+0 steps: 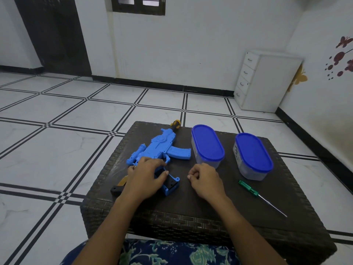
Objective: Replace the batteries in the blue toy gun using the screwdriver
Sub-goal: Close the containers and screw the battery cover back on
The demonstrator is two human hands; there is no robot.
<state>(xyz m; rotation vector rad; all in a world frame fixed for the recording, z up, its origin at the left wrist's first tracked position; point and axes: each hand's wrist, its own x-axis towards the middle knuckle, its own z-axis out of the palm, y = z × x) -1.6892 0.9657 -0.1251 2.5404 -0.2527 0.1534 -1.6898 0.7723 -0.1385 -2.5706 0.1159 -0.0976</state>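
Blue toy gun lies flat on its side on the L half of the dark woven table, muzzle pointing away, butt end nearest the person. That puts the dark opening in the butt face-up, prob. the battery bay, so it can be worked from above. Left hand is laid over the rear of the gun, palm down, fingers fairly straight & spread across the body, thumb by the opening. It looks like pressing to steady the toy, not a wrap-round hold. Forearm comes in low from the near edge. Right hand sits on the table just R of the butt, apart from the gun, fingers curled in w/ thumb against forefinger. Can't tell if sth small is pinched there. Black & yellow piece lies just L of the left hand, part hidden. Screwdriver, green handle, lies untouched further R, shaft toward the near R corner, within easy reach. Behind it stand 2 tubs w/ blue lids, both closed.
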